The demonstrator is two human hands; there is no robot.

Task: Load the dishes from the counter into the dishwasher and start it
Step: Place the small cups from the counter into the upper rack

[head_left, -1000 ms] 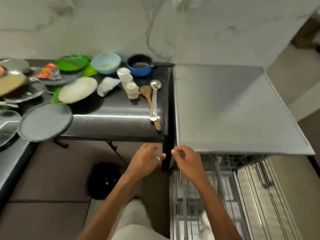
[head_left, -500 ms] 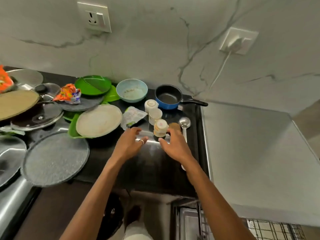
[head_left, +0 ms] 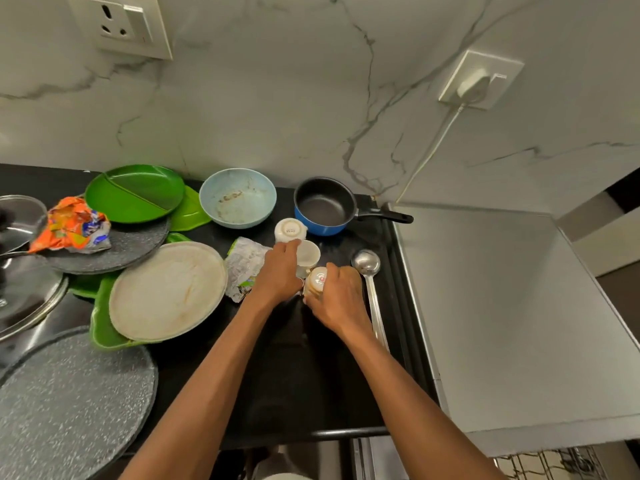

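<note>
The left grip (head_left: 278, 273) is closed on the side of a white cup (head_left: 309, 253) on the black counter (head_left: 294, 375); the cup's open mouth shows. The right grip (head_left: 341, 301), just beside the left, holds a beige cup (head_left: 317, 279) upside down, fingers curled round its wall. Whether the two cups touch, I cannot tell. Beyond the left grip stands another upturned cup (head_left: 290, 230), and near it a blue saucepan (head_left: 323, 209). A steel ladle (head_left: 367, 271) lies just right of the right grip. A crumpled wrapper (head_left: 244, 268) and a white plate (head_left: 168, 291) lie left of the left grip.
</note>
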